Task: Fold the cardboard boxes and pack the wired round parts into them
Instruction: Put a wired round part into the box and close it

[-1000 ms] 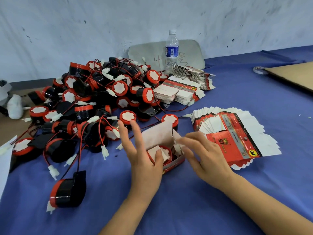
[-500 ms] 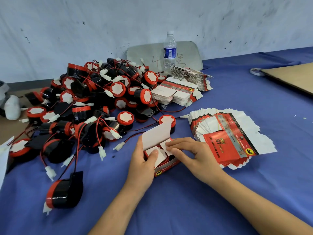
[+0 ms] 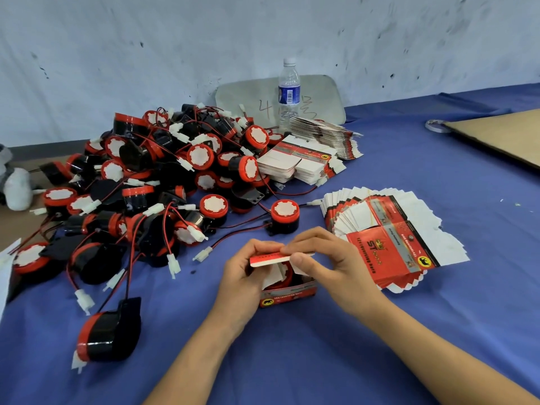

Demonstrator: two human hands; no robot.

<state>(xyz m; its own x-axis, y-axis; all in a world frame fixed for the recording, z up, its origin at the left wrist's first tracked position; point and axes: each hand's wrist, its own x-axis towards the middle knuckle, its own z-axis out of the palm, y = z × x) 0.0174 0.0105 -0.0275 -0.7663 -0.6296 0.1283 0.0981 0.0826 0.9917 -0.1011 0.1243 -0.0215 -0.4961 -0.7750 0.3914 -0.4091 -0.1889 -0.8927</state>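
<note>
1. Front and centre on the blue desk point(image 3: 292, 363), a small red box point(image 3: 287, 294) sits with its top not yet shut, framed by both hands.
2. The left hand point(image 3: 242, 276) has its grip on the left end of the box's top flap point(image 3: 267, 257), fingers curled over it and the thumb tucked beneath.
3. The right hand point(image 3: 330, 267) pinches the same flap from the right, with the thumb on the near edge and the fingers arched over the top.
4. The flap lies roughly level above the box's mouth, and white side flaps poke up beneath it.
5. Inside the box, a red and black round part point(image 3: 287, 276) peeks out through the gap under the flap.
6. Just behind the hands, a lone round part point(image 3: 285, 213) stands on the desk, white face up, its wire trailing off to the left.
7. To the left is a big heap of round parts point(image 3: 163, 182), all tangled red and black wires and white plugs.
8. One stray part point(image 3: 108, 337) lies on its side near the front left, apart from the heap.
9. A fan of flat boxes point(image 3: 391, 229) is spread just beside the right hand.
10. Farther back are more stacks of flat boxes point(image 3: 295, 162), next to a water bottle point(image 3: 288, 95).
</note>
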